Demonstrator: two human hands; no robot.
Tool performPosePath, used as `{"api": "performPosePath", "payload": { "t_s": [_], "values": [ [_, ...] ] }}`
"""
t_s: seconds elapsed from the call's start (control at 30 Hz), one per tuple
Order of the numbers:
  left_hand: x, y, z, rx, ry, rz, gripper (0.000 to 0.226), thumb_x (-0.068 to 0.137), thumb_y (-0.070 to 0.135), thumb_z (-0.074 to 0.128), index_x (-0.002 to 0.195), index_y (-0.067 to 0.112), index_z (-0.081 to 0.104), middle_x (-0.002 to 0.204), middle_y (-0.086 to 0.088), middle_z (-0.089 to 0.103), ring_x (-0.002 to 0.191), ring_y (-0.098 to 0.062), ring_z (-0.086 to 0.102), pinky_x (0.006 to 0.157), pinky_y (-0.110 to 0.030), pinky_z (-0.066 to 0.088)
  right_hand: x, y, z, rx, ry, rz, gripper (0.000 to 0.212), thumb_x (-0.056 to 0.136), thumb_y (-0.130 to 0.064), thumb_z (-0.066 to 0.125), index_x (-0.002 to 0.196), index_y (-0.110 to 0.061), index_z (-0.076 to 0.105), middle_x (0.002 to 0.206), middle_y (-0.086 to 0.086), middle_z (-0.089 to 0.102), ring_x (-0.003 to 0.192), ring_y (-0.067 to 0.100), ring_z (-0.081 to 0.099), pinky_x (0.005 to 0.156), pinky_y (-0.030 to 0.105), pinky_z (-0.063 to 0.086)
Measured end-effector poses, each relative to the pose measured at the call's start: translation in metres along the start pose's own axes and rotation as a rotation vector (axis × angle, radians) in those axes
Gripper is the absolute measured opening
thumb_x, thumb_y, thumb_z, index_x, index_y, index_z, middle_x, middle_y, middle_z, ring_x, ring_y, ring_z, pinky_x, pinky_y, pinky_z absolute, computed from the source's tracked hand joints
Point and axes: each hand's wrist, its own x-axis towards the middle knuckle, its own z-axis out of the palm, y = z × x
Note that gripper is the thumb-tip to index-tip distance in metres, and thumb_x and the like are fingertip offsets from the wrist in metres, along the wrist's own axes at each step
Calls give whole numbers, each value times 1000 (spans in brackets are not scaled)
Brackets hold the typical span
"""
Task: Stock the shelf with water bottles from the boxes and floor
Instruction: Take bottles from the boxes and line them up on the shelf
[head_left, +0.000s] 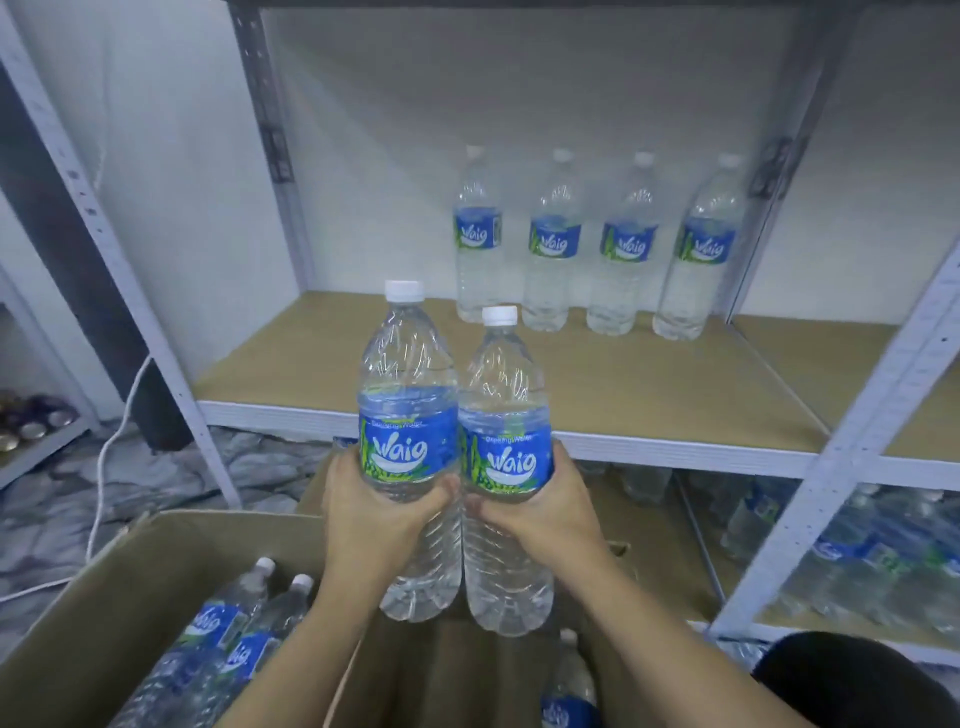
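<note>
I hold two clear water bottles with blue labels and white caps upright, side by side, above an open cardboard box (156, 551). My left hand (363, 514) grips the left bottle (408, 395) just below its label. My right hand (550, 512) grips the right bottle (506, 410) at the same height. Both bottles hang in front of the wooden shelf board (597, 395), below its level. Several matching bottles (592, 244) stand in a row at the back right of that shelf. More bottles (228, 634) lie in the box.
White metal shelf uprights (135, 312) frame the bay on the left and on the right (852, 457). The lower shelf holds many bottles (857, 551). A white cable (104, 467) runs over the floor at left. One bottle (569, 686) stands low between the boxes.
</note>
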Motion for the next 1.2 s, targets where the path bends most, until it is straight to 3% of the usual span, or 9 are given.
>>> {"api": "performPosePath", "payload": {
  "t_s": [0.23, 0.4, 0.57, 0.7, 0.87, 0.97, 1.03, 1.1, 1.2],
  "values": [
    [80, 53, -4, -68, 101, 124, 70, 41, 60, 84, 100, 33, 57, 100, 3, 68, 92, -12, 66, 80, -38, 55, 74, -77, 2, -1, -10, -171, 75, 48, -28, 96, 111, -29, 56, 92, -15, 73, 81, -7, 67, 66, 9, 50],
    [144, 67, -5, -80, 120, 165, 69, 44, 50, 88, 102, 30, 57, 100, 3, 66, 92, -12, 65, 80, -35, 52, 130, -105, 27, 52, -3, -223, 73, 49, -24, 96, 108, -31, 54, 93, -15, 72, 81, -8, 68, 68, 13, 51],
    [202, 53, 6, -55, 160, 213, 57, 51, 34, 94, 91, 32, 53, 90, 13, 63, 85, -7, 61, 71, -28, 46, 189, -108, 58, 67, 22, -252, 76, 51, -17, 96, 113, -26, 53, 93, -15, 70, 78, -13, 65, 60, 5, 46],
    [253, 23, 18, -32, 177, 200, 60, 46, 51, 90, 93, 30, 60, 89, 6, 68, 84, -10, 66, 76, -39, 55, 233, -104, 83, 50, 55, -288, 77, 50, -20, 95, 112, -30, 51, 94, -16, 70, 80, -12, 64, 66, 7, 49],
    [302, -1, 36, -33, 181, 178, 68, 46, 61, 86, 100, 27, 66, 93, 3, 71, 87, -7, 69, 76, -39, 58, 283, -95, 111, 99, 75, -300, 78, 50, -17, 95, 114, -29, 52, 98, -15, 70, 84, -10, 66, 69, 6, 49],
    [318, -6, 42, -2, 205, 161, 73, 44, 67, 83, 102, 26, 65, 95, 4, 70, 85, -7, 68, 72, -31, 56, 307, -91, 128, 112, 101, -307, 79, 51, -22, 95, 117, -29, 53, 101, -15, 70, 86, -9, 66, 70, 5, 48],
    [327, -7, 43, -3, 219, 147, 71, 47, 61, 86, 103, 25, 64, 96, 4, 69, 84, -6, 66, 65, -20, 48, 324, -88, 138, 109, 118, -308, 81, 50, -25, 95, 119, -29, 52, 104, -14, 69, 90, -4, 66, 75, 12, 51],
    [335, -7, 43, -8, 223, 144, 65, 50, 54, 87, 103, 24, 64, 99, 2, 68, 83, -7, 65, 61, -13, 41, 340, -87, 147, 102, 141, -303, 81, 51, -21, 94, 118, -27, 51, 102, -13, 67, 87, -2, 65, 71, 7, 48],
    [345, -10, 42, -10, 251, 150, 63, 51, 49, 89, 102, 23, 63, 101, -1, 66, 87, -14, 64, 66, -21, 44, 365, -86, 158, 117, 168, -289, 79, 54, -16, 92, 120, -22, 48, 99, -11, 63, 78, -10, 57, 60, -2, 41]
  ]
}}
